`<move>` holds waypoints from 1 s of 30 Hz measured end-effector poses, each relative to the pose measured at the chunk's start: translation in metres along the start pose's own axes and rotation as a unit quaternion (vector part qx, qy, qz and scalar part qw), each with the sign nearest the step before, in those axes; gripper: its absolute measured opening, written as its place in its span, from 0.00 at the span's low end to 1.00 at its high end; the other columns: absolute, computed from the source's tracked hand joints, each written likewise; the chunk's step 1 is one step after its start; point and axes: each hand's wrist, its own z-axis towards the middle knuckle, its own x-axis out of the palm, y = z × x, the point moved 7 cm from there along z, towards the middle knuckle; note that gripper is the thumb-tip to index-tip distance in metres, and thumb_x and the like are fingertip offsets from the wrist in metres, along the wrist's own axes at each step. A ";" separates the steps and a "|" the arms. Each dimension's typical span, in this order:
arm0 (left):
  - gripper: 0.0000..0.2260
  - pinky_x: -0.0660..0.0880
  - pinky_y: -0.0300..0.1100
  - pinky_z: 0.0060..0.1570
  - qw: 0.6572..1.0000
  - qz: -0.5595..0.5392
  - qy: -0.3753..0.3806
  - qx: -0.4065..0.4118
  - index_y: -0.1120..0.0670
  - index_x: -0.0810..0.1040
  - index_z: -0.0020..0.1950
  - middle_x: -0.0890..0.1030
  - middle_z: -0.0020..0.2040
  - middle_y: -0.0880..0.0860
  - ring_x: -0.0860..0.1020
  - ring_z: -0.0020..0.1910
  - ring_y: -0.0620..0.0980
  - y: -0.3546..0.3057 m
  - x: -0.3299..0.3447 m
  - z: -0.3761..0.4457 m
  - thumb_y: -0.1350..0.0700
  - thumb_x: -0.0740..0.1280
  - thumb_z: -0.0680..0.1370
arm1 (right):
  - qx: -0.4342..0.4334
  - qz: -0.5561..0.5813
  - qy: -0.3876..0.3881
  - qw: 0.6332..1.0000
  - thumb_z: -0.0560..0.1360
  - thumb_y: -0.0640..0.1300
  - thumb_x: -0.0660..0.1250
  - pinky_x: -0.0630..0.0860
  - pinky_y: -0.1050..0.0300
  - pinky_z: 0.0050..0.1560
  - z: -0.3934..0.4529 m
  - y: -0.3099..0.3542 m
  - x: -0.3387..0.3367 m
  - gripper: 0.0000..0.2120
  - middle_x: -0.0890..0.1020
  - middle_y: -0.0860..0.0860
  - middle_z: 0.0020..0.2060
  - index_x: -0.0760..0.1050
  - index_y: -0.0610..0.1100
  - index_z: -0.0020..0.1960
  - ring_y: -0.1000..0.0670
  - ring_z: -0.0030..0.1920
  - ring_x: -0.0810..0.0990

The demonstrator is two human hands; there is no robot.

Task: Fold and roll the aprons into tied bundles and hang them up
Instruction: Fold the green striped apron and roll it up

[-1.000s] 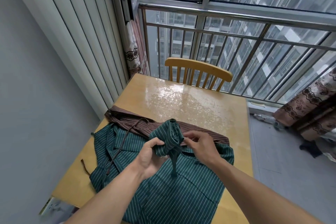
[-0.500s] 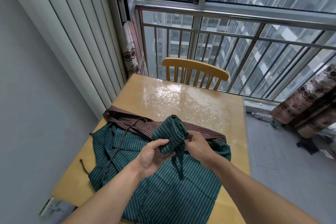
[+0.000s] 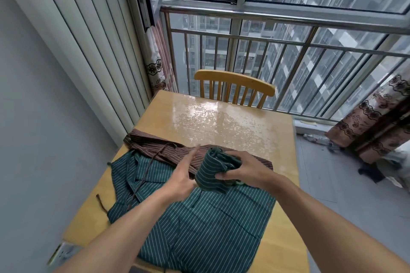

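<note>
Right hand (image 3: 245,169) grips a rolled green bundle (image 3: 214,170); left hand (image 3: 183,175) hovers open. Two aprons, green (image 3: 199,228) and brown (image 3: 150,144), lie unrolled on the desk (image 3: 221,122).

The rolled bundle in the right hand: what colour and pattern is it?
Dark green with thin white stripes; the rolled bundle shows best in the head view, gripped by the right hand.

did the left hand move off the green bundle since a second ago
Yes. The left hand has let go of the rolled green bundle and swung left, fingers straight, over the brown apron; the right hand holds it.
</note>
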 end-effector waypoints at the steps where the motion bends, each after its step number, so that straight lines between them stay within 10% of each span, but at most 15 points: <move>1: 0.45 0.53 0.62 0.78 1.000 0.003 0.015 0.007 0.26 0.51 0.78 0.58 0.82 0.44 0.57 0.80 0.47 -0.008 -0.004 0.000 0.40 0.78 0.71 | 0.002 -0.002 0.028 1.000 0.74 0.44 0.77 0.77 0.45 0.65 -0.002 0.003 0.000 0.17 0.86 0.52 0.55 0.81 0.48 0.61 0.51 0.56 0.84; 7: 0.17 0.74 0.63 0.67 0.963 -0.181 0.197 -0.018 0.58 0.78 0.67 0.82 0.62 0.60 0.81 0.63 0.57 -0.042 0.027 -0.008 0.51 0.69 0.80 | 0.004 0.134 0.134 0.982 0.76 0.44 0.73 0.75 0.38 0.67 -0.012 0.011 0.005 0.24 0.81 0.37 0.60 0.72 0.35 0.68 0.36 0.61 0.81; 13: 0.13 0.63 0.64 0.74 0.959 -0.250 0.120 -0.067 0.55 0.84 0.58 0.86 0.57 0.56 0.82 0.60 0.53 -0.016 0.039 -0.005 0.47 0.67 0.82 | 0.022 0.225 0.193 0.955 0.77 0.46 0.69 0.68 0.31 0.68 -0.015 0.011 0.003 0.26 0.76 0.35 0.61 0.68 0.33 0.70 0.34 0.60 0.75; 18: 0.14 0.70 0.56 0.66 0.975 -0.181 -0.078 -0.105 0.53 0.83 0.49 0.87 0.44 0.50 0.82 0.51 0.50 -0.009 -0.024 0.008 0.48 0.61 0.84 | 0.074 0.071 0.234 0.967 0.75 0.47 0.73 0.77 0.42 0.63 -0.022 -0.007 0.007 0.18 0.84 0.43 0.55 0.77 0.42 0.62 0.39 0.57 0.82; 24: 0.17 0.69 0.37 0.38 0.983 -0.133 -0.125 0.005 0.56 0.73 0.39 0.72 0.29 0.50 0.68 0.28 0.44 -0.050 -0.073 0.018 0.52 0.59 0.87 | 0.059 -0.095 0.084 0.990 0.73 0.50 0.76 0.79 0.45 0.61 -0.003 -0.032 0.001 0.14 0.86 0.52 0.51 0.80 0.50 0.57 0.51 0.52 0.84; 30: 0.19 0.67 0.39 0.36 0.992 -0.105 -0.049 0.060 0.48 0.67 0.28 0.66 0.27 0.48 0.63 0.27 0.47 -0.052 -0.052 -0.004 0.49 0.61 0.80 | 0.038 -0.133 -0.144 0.980 0.73 0.50 0.75 0.81 0.53 0.51 0.009 -0.044 -0.028 0.18 0.82 0.59 0.49 0.75 0.54 0.61 0.54 0.49 0.82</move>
